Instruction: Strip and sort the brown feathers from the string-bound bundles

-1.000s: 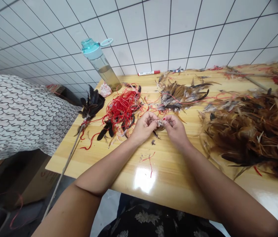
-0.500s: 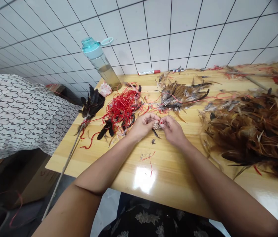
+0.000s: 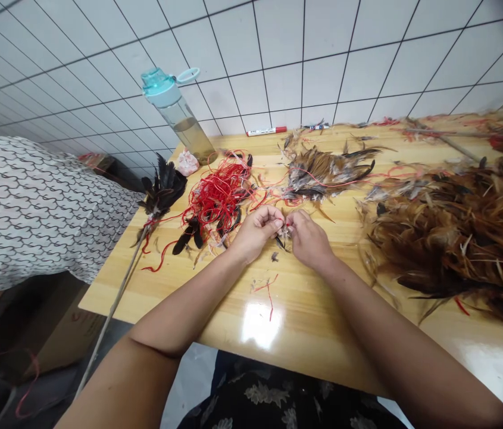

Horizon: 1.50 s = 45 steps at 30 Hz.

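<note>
Close together over the middle of the table, my left hand (image 3: 258, 231) and my right hand (image 3: 308, 239) pinch at a small pale feather tuft (image 3: 284, 232). A bit of red shows at the fingertips, too small to make out clearly. The fingers hide most of the tuft. Just beyond my left hand lies a tangled heap of red string (image 3: 221, 189), with black feathers (image 3: 188, 236) at its near edge. A bundle of brown and grey feathers (image 3: 322, 170) rests past my right hand.
At the left, a stick (image 3: 117, 301) topped with black feathers (image 3: 164, 186) overhangs the table edge. A water bottle (image 3: 193, 134) stands by the tiled wall, near a red marker (image 3: 266, 131). A large brown feather pile (image 3: 456, 238) covers the right side. Patterned white cloth (image 3: 46, 208) hangs at left.
My fingertips have shifted slightly around the tuft, and my right hand has turned a little, showing more of its back. The whole view has moved slightly.
</note>
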Each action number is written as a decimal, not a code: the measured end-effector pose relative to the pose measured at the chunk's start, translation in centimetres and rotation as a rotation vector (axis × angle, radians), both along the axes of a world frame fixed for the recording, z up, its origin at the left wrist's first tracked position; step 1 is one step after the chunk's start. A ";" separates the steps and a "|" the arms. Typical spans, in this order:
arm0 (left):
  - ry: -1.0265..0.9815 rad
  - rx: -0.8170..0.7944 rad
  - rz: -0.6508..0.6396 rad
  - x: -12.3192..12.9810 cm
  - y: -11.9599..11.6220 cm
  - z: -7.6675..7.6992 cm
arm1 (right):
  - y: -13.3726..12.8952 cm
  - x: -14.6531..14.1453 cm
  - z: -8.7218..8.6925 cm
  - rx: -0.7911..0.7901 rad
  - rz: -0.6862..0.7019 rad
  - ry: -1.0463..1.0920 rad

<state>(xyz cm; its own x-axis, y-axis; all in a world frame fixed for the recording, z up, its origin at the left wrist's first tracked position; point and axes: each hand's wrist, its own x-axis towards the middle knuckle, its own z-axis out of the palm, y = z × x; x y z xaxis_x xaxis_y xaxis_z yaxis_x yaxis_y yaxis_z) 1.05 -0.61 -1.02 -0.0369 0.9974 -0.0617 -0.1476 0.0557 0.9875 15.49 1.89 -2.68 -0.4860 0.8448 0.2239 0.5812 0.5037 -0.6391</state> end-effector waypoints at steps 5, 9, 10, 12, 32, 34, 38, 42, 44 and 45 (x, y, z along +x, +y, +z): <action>-0.091 -0.034 0.005 0.2 -0.1 0.4 | 0.1 0.1 -0.2 -0.027 -0.015 0.095; -0.118 -0.038 -0.031 0.0 -0.1 0.8 | 0.3 0.2 -0.5 -0.042 -0.001 0.194; -0.114 -0.034 -0.046 -0.1 -0.1 0.8 | 0.4 0.2 -0.5 -0.057 0.003 0.224; -0.086 -0.015 -0.079 -0.3 0.0 0.9 | 0.6 0.2 -0.6 -0.113 0.018 0.295; 0.278 0.017 -0.115 -0.5 -0.1 1.6 | 0.9 0.2 -0.8 -0.108 0.014 0.377; 0.277 0.000 -0.114 -0.4 -0.1 1.7 | 0.8 0.1 -0.7 -0.074 -0.001 0.334; 0.280 -0.048 -0.094 -0.3 -0.1 1.5 | 0.4 -0.1 -0.5 -0.034 -0.015 0.234; 0.281 -0.070 -0.094 -0.4 0.0 1.1 | 0.2 -0.2 -0.4 -0.024 -0.039 0.203; 0.287 -0.066 -0.100 -0.5 0.0 0.9 | 0.2 -0.2 -0.3 -0.034 -0.050 0.209; 0.292 -0.066 -0.109 -0.5 0.0 0.7 | 0.2 -0.2 -0.3 -0.038 -0.052 0.217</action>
